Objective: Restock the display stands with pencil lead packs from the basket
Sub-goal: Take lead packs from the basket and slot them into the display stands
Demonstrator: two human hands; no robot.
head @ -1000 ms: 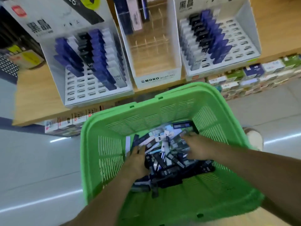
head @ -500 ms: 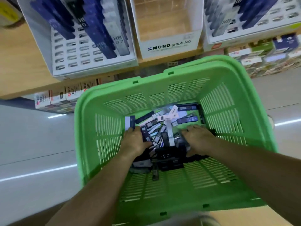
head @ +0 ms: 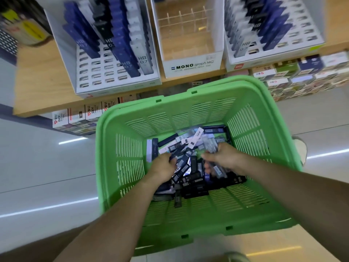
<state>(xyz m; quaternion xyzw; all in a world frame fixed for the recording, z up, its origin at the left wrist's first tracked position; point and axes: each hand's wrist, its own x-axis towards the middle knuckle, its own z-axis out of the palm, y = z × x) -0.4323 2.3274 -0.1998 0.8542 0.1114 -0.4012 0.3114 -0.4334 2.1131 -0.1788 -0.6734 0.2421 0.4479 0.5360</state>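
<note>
Right hand [head: 224, 159], frame centre, clutches pencil lead packs [head: 198, 137] in the basket [head: 170, 104], likely gathering stock (left hand [head: 164, 169]: grip unclear).

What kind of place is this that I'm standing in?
Probably a stationery shop. A wooden shelf holds display stands with rows of HB 07 lead packs and a MONO graph MG box, and a green basket in front holds loose packs for restocking.

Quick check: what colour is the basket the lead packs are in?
The basket around the lead packs is bright green, plain in the head view.
</note>
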